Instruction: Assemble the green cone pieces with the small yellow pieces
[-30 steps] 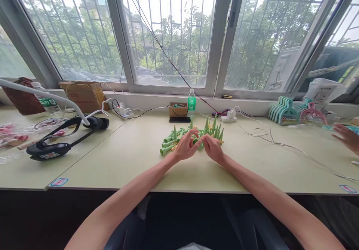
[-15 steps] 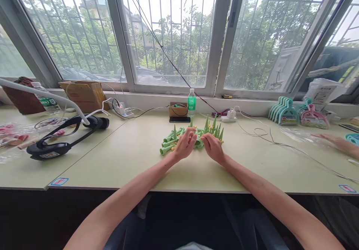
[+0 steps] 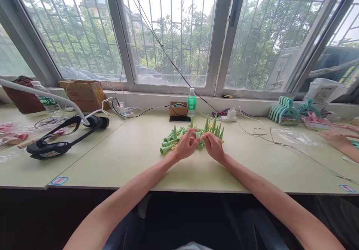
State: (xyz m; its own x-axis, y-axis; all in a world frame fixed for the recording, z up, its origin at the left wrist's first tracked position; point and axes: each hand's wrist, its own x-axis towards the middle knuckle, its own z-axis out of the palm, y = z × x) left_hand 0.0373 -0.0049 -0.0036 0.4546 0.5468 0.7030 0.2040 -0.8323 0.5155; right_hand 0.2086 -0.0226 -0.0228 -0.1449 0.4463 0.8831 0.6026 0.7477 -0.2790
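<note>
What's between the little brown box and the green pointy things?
In the head view, a dark phone lies between the little box and the green pointy things.

The one camera rides on the person's head, up over the near edge of the table [image 3: 112,156], facing forward and tipped down. Its view runs out along the left forearm [image 3: 126,194] and right forearm [image 3: 260,187], very near at the bottom, to the left hand [image 3: 185,146] and right hand [image 3: 213,147] at mid-distance. It's a wide look, catching far windows [image 3: 171,36] whose frames fan outward left and right.
</note>
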